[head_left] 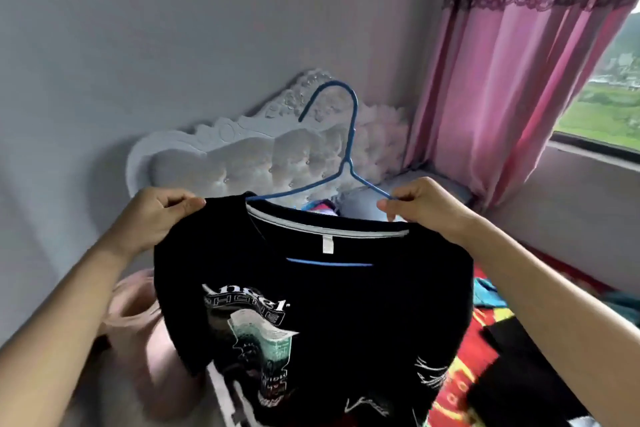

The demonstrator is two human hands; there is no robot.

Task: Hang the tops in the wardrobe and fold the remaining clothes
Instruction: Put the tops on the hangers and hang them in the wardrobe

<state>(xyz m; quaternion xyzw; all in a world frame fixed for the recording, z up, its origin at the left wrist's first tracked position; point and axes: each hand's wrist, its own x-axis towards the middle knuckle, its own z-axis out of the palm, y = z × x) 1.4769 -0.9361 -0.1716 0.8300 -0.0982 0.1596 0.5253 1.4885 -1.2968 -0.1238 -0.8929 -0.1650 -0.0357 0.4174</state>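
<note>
Nearest to us hangs the black T-shirt (346, 305), held up in mid-air between our two arms, its white and teal print facing us and its hem falling out of view below. Behind it we see the grey wall (138, 28), and at the right the pink curtain (502, 80) beside the window (609, 107). Against the wall stands the white tufted headboard (225, 156); lower right lies the bed's red patterned cover (460, 374) with a dark garment (519, 374) and a teal one (488, 291) on it. Our left hand (162, 215) pinches the shirt's shoulder between thumb and curled fingers. Our right hand (426, 204) pinches the end of the blue wire hanger (349, 146) at the other shoulder. The hanger's hook points up; one arm goes into the collar, and its bottom bar shows through the neck opening. A white label (327, 245) hangs inside the collar.
</note>
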